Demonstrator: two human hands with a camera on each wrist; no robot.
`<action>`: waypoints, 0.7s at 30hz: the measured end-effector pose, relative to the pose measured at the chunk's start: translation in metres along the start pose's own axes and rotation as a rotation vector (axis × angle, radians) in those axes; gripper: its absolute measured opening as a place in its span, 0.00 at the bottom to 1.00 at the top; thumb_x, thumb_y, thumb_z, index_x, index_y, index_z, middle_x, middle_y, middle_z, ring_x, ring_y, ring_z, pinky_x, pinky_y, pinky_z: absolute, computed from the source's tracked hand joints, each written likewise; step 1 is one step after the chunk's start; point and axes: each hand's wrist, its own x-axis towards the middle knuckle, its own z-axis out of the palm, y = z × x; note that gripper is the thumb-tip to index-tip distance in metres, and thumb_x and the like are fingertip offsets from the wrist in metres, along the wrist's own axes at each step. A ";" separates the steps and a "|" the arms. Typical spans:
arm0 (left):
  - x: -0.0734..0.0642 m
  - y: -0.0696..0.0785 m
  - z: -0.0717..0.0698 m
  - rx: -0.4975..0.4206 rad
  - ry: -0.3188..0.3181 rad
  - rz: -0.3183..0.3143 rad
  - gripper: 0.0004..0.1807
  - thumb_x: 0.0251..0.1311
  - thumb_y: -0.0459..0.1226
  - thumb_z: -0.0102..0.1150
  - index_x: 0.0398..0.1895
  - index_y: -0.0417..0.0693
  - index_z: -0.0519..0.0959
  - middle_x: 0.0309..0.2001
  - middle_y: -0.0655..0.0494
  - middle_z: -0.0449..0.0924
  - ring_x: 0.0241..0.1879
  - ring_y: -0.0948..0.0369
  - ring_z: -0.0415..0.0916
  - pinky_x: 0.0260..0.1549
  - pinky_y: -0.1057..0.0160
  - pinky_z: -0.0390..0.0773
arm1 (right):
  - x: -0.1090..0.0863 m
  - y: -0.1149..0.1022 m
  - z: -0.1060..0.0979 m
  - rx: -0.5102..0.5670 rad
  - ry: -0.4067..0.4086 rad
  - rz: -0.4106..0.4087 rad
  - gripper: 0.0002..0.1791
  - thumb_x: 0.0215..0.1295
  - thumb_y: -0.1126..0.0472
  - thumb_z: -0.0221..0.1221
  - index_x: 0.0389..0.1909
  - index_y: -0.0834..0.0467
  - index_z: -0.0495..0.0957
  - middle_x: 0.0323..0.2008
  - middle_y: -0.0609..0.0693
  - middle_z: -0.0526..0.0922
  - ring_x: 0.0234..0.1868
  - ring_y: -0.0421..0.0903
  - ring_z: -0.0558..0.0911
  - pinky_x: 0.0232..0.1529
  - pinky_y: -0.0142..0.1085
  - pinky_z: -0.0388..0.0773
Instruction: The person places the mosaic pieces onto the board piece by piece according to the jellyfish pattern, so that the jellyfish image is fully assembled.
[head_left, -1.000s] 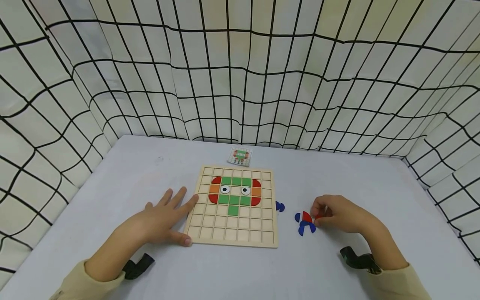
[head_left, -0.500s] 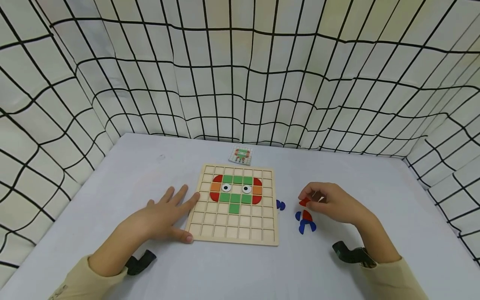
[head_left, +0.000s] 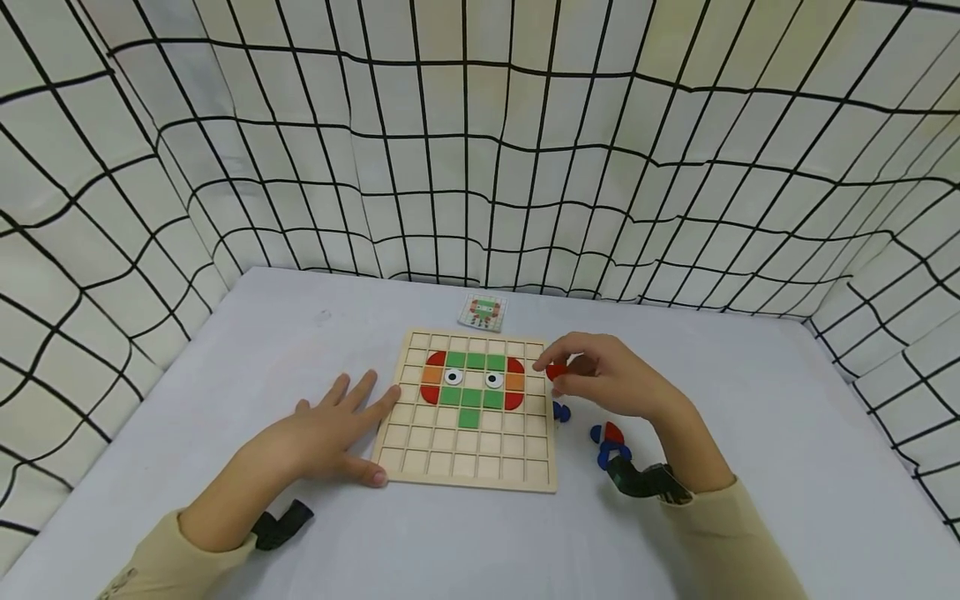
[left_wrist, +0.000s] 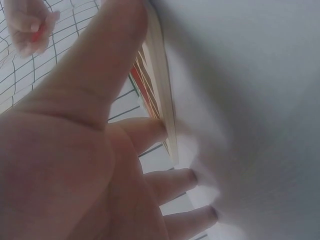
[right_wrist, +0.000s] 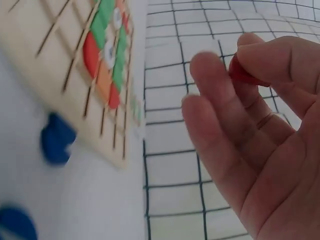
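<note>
A wooden grid board (head_left: 502,473) lies on the white table, with green, orange and red tiles and two eye pieces set in it as a face. My left hand (head_left: 330,433) rests flat with fingers spread, the index fingertip and thumb at the board's left edge. In the left wrist view the thumb (left_wrist: 100,60) lies along that edge. My right hand (head_left: 611,375) is raised over the board's upper right edge and pinches a red quarter-circle tile (head_left: 556,372) between thumb and finger. The right wrist view shows this red tile (right_wrist: 245,74) too, its far part covered by fingers.
Right of the board lie two blue pieces (head_left: 561,412). Farther right, another red tile (head_left: 613,432) and several blue pieces (head_left: 604,458) sit close together, partly behind the dark wrist strap (head_left: 637,481). A pattern card (head_left: 482,312) lies behind the board. Black netting (head_left: 487,167) surrounds the table.
My right hand has lifted the red tile from beside the loose pieces and carried it left and away from me to the board's right edge. My left hand stays at the board.
</note>
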 end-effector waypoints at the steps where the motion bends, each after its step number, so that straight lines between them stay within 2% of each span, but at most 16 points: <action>1: 0.000 0.000 0.000 -0.002 0.000 0.001 0.62 0.44 0.67 0.68 0.80 0.55 0.52 0.79 0.35 0.40 0.75 0.28 0.37 0.54 0.17 0.50 | 0.004 -0.003 0.002 -0.005 0.012 -0.020 0.12 0.65 0.67 0.61 0.46 0.49 0.81 0.43 0.50 0.82 0.40 0.50 0.84 0.42 0.42 0.82; 6: 0.000 0.001 0.001 -0.003 -0.004 0.000 0.62 0.45 0.67 0.68 0.80 0.55 0.52 0.79 0.36 0.41 0.75 0.28 0.37 0.55 0.17 0.50 | 0.019 -0.010 0.012 -0.005 0.112 -0.060 0.08 0.61 0.65 0.67 0.36 0.52 0.78 0.35 0.47 0.82 0.37 0.48 0.80 0.36 0.43 0.81; 11: 0.001 0.001 0.001 0.007 -0.008 -0.001 0.62 0.43 0.67 0.68 0.80 0.56 0.52 0.79 0.36 0.41 0.74 0.28 0.37 0.54 0.17 0.50 | 0.023 -0.005 0.027 0.022 0.165 0.003 0.08 0.59 0.65 0.68 0.32 0.52 0.77 0.33 0.48 0.82 0.34 0.48 0.80 0.33 0.39 0.81; 15: 0.001 0.001 0.001 0.008 -0.010 -0.007 0.62 0.44 0.67 0.68 0.80 0.56 0.52 0.79 0.36 0.41 0.75 0.28 0.37 0.55 0.17 0.50 | 0.026 0.002 0.039 0.025 0.130 0.005 0.08 0.60 0.67 0.64 0.38 0.54 0.77 0.37 0.49 0.80 0.35 0.47 0.81 0.36 0.38 0.81; 18: 0.001 0.000 0.000 0.006 -0.012 -0.010 0.61 0.45 0.67 0.68 0.80 0.56 0.51 0.79 0.36 0.40 0.75 0.29 0.36 0.55 0.17 0.49 | 0.029 0.005 0.048 -0.008 0.063 -0.023 0.12 0.61 0.68 0.61 0.45 0.55 0.80 0.37 0.48 0.78 0.34 0.46 0.80 0.36 0.37 0.79; 21: 0.001 0.000 -0.001 0.006 -0.013 -0.007 0.61 0.45 0.67 0.67 0.80 0.56 0.51 0.79 0.36 0.40 0.75 0.29 0.36 0.55 0.17 0.50 | 0.033 0.006 0.057 -0.050 0.000 -0.041 0.13 0.61 0.68 0.59 0.46 0.54 0.82 0.36 0.45 0.79 0.34 0.44 0.78 0.36 0.35 0.77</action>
